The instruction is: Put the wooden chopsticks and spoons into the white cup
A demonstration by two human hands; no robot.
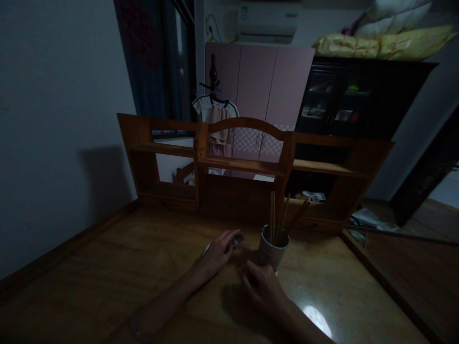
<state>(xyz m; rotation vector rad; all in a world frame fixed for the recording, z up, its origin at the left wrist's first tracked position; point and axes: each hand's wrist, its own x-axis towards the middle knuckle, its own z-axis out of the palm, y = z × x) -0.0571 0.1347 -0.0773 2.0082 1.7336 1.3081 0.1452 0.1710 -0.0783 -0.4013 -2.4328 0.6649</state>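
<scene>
My left hand (218, 252) rests low over the wooden desk, its fingers closed over a metal spoon. The spoon's bowl (237, 239) shows past the fingertips, and a pale end of the handle pokes out behind the hand. My right hand (263, 286) is curled just in front of a light-coloured cup (271, 252). Its thumb and fingers come together in a pinch; the dim light hides whatever may be between them. Several wooden chopsticks (273, 215) stand upright or lean in the cup, along with a wider dark wooden handle (299, 213).
The desktop (143, 248) carries a low wooden shelf unit (244, 165) along its back edge. A wall (64, 119) borders the left side, and a raised wooden rim (383, 282) runs down the right. Beyond stand a pink wardrobe (251, 76) and a dark cabinet (373, 95).
</scene>
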